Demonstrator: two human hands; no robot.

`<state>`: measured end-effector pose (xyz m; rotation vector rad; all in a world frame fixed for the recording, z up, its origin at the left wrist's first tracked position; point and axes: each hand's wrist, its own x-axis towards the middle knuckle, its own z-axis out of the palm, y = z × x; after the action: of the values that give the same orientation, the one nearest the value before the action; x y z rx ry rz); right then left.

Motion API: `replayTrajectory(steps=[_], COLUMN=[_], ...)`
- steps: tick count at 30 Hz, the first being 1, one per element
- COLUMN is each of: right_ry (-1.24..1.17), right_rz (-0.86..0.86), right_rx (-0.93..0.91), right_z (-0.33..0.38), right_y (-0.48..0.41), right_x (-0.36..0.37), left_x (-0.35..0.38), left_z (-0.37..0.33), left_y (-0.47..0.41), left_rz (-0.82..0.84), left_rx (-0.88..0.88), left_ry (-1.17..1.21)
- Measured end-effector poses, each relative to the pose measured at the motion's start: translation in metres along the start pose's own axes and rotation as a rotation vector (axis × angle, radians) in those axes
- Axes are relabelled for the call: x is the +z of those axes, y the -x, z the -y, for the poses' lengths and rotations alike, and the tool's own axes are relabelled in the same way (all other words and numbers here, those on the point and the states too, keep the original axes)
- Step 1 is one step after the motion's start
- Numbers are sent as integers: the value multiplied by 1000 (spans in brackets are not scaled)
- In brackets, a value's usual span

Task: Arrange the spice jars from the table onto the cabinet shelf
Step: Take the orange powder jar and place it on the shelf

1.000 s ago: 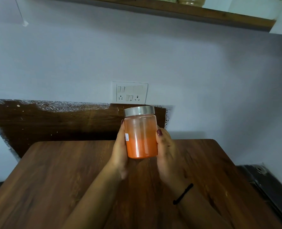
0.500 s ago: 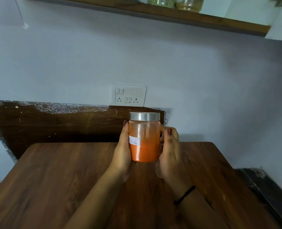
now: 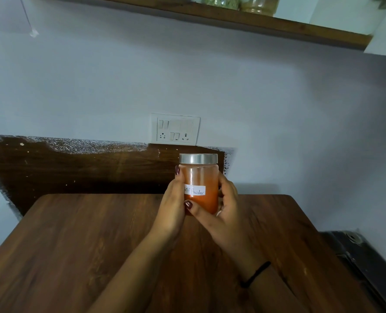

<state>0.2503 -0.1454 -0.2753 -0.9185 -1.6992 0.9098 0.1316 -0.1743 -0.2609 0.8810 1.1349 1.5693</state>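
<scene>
A person held a spice jar [image 3: 200,177] upright in both hands above the far edge of the wooden desk [image 3: 74,245], roughly midway along that edge. The jar was clear, part filled with orange-red powder, and closed with a silver lid [image 3: 198,158]. A white handwritten label [image 3: 195,191] faced the camera; its left end was hidden behind the left hand [image 3: 171,206].

The left hand was curled against the jar's left side, one dark-painted fingertip reaching up just below the lid. The right hand [image 3: 224,214] cupped the right side and lower part, with its thumb lying across the front near the jar's base and its fingers wrapped round the back. A black band [image 3: 255,274] circled the right wrist.

On the wall behind the jar sat a white switch plate [image 3: 175,129] above a dark brown panel [image 3: 74,168]. High up ran a wooden shelf [image 3: 232,19], where two jars [image 3: 220,0] stood side by side, only their lower parts in view.
</scene>
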Motion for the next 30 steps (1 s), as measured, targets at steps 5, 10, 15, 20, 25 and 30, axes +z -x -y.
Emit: replayTrajectory(steps=[5, 10, 15, 20, 25, 30], right_ry=[-22, -60, -174, -285, -232, -202], right_rz=[-22, -53, -42, -17, -61, -36], right_rx=[25, 41, 104, 145, 127, 137], right_z=[-5, -12, -18, -22, -24, -27], right_y=[0, -1, -2, -1, -5, -11], right_x=[-5, -8, -13, -18, -30, -47], left_x=[3, 3, 7, 16, 31, 46], left_z=[2, 5, 3, 7, 12, 19], left_y=[-1, -3, -5, -7, -14, -21], left_rz=[12, 42, 66, 94, 96, 99], left_rx=[-12, -41, -74, -104, -120, -108], left_ry=[-33, -3, 57, 43, 58, 81])
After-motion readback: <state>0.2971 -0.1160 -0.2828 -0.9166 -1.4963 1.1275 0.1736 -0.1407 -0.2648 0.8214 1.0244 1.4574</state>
